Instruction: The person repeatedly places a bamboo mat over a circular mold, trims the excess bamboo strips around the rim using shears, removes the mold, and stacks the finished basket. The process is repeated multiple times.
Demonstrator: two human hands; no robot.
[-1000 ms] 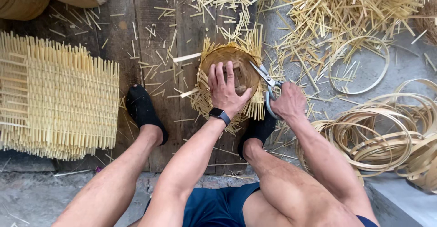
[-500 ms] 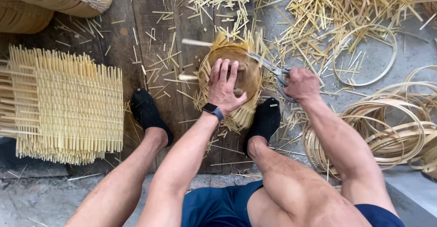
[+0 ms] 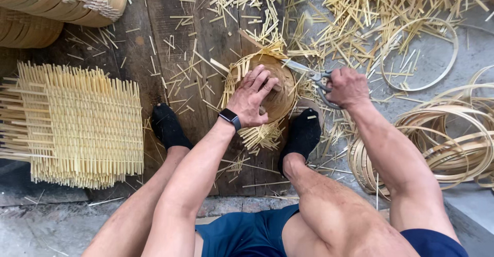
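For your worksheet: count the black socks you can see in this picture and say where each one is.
2. One black sock is on the foot resting on the wooden boards beside the woven mat; the other black sock is just right of the round basket under the left hand. None seems hidden.

Left hand [image 3: 250, 98] spread flat, palm down; right hand [image 3: 348, 86] clenched, arm outstretched.

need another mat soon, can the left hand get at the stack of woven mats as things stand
Probably, but not now: the left hand presses on the round basket; the woven mats lie beyond the left leg, with nothing between.
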